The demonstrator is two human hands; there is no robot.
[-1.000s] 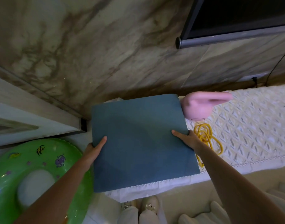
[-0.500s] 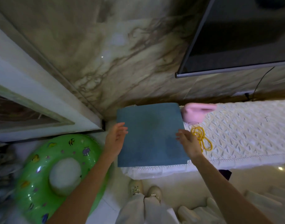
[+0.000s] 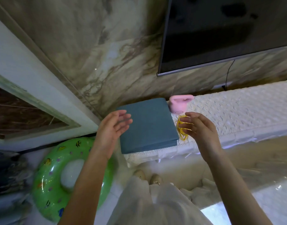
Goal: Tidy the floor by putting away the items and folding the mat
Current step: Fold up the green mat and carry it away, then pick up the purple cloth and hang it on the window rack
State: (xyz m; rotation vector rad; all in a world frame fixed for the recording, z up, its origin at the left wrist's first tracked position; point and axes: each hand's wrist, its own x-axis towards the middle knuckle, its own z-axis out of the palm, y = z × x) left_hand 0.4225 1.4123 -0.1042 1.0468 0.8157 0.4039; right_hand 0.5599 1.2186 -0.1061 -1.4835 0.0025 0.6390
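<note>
One folded blue mat (image 3: 147, 125) lies at left end of white-covered bench (image 3: 237, 111), near front edge. One pink kettlebell (image 3: 179, 103) and one yellow cord (image 3: 181, 132) just beside mat. Left hand (image 3: 111, 132) and right hand (image 3: 199, 129): fingers relaxed, holding nothing. One green swim ring (image 3: 50, 184) on floor.

White garment (image 3: 155, 207), pale shoes (image 3: 148, 177)

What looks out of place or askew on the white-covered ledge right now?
The folded blue mat sits slightly skewed to the ledge's front edge, its near edge about flush with the lace trim. The yellow cord lies in a loose tangle beside it. The pink kettlebell stands upright. Nothing looks spilled or damaged.
</note>
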